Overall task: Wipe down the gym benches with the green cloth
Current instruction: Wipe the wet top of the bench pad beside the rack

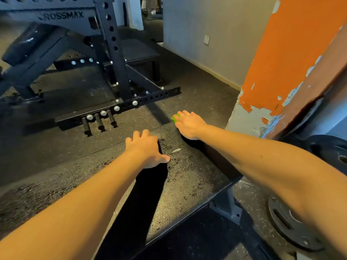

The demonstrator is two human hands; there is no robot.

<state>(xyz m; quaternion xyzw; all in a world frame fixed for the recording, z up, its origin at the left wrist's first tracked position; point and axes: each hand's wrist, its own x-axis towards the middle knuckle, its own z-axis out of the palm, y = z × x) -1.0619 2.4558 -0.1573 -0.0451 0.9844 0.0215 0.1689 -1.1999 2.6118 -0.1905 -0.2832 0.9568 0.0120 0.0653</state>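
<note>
A black padded gym bench runs from the lower left toward the centre, its surface speckled with droplets and worn patches. My left hand grips the bench's left edge, fingers curled over the side and thumb lying on top. My right hand lies at the far end of the bench, pressing down on the green cloth. Only a small green corner of the cloth shows past the fingers; the rest is hidden under the hand.
A black power rack with pegs and bolts stands on the rubber floor ahead to the left. An orange, peeling pillar rises at the right. Black weight plates lie on the floor at lower right. A grey wall closes the back.
</note>
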